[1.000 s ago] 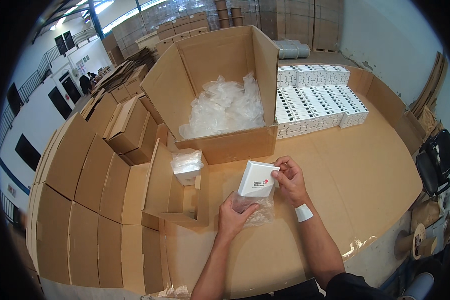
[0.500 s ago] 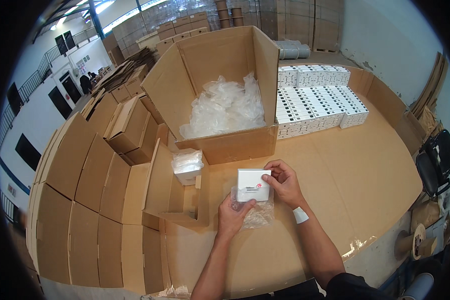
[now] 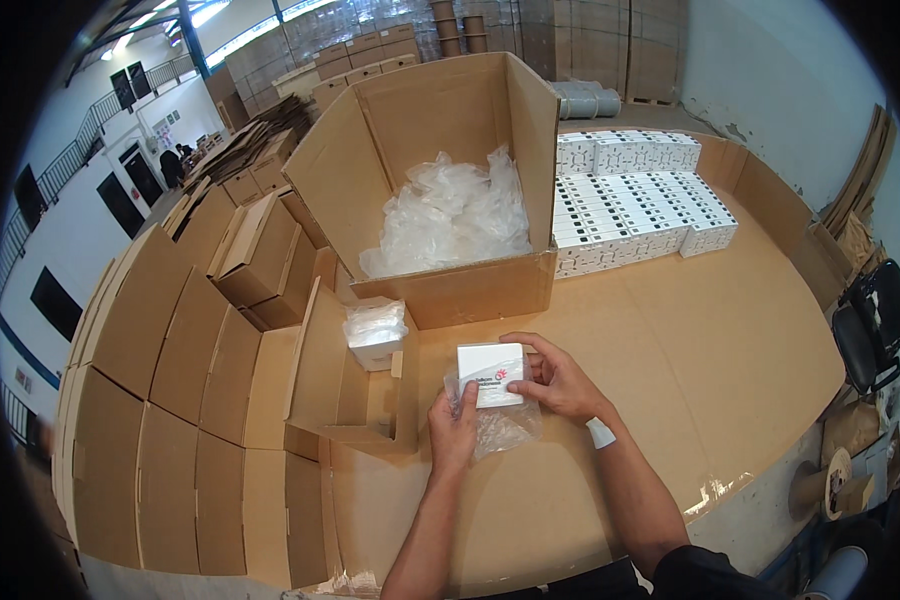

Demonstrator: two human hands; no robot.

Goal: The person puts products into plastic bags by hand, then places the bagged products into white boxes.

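Note:
A small square white box with a red mark and dark print on its face is between my two hands. Its lower part sits in a clear plastic bag, whose loose end hangs toward me. My left hand grips the box and bag from the lower left, thumb on the face. My right hand pinches the right side, thumb on the front and fingers behind. To the left, an open cardboard carton holds bagged white boxes at its far end.
Beyond my hands stands a tall open cardboard box with a heap of clear plastic bags. Rows of white units are stacked at the back right. Closed brown cartons line the left side. A black chair stands at the right.
The white box has shifted slightly left and turned a little. My right thumb has moved down its right edge, and my left thumb now lies higher on the face.

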